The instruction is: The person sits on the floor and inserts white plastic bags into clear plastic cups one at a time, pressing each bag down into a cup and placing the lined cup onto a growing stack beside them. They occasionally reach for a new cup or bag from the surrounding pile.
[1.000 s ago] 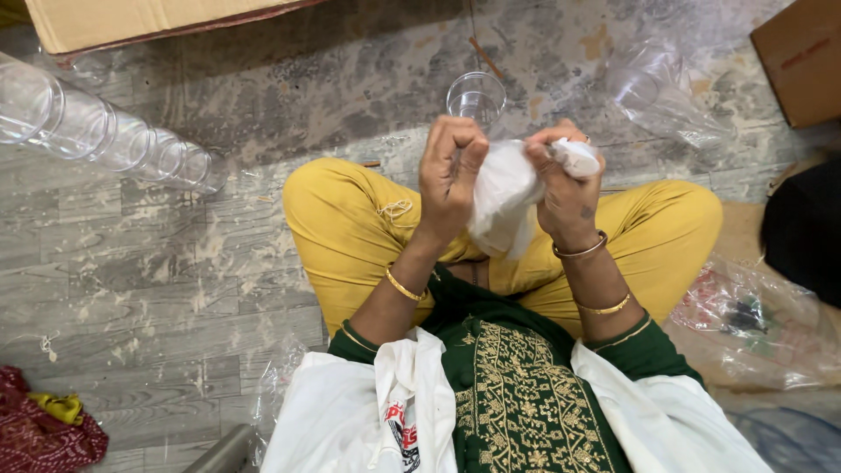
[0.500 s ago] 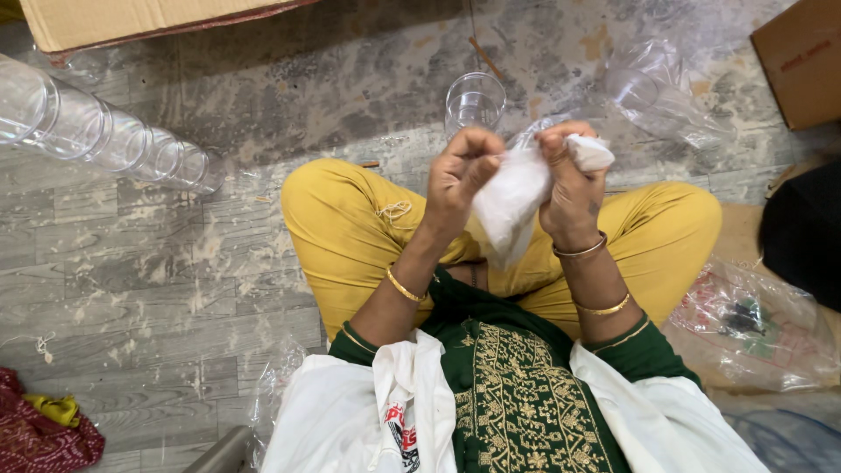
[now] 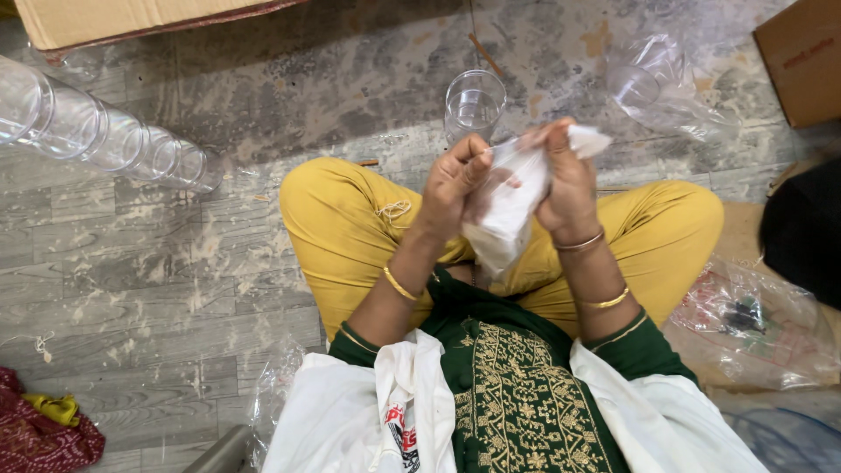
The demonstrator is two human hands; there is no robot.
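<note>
I sit cross-legged on the floor in yellow trousers. My left hand [image 3: 453, 184] and my right hand [image 3: 565, 180] are raised in front of me, both closed around one clear drinking glass [image 3: 517, 166] that is wrapped in a white cloth [image 3: 508, 219]. The cloth hangs down between my wrists and covers most of the glass. A second clear glass [image 3: 474, 103] stands upright on the floor just beyond my hands.
A row of clear glasses [image 3: 96, 131] lies on its side at the left. A cardboard box [image 3: 131, 22] is at the top left, another box [image 3: 802, 57] at the top right. Crumpled clear plastic wrap [image 3: 666, 88] lies beyond my right knee, a plastic bag [image 3: 753, 324] at my right.
My hands have turned the wrapped item; the cloth shifted and the clear glass now shows between my fingers. The rest of the scene is unchanged.
</note>
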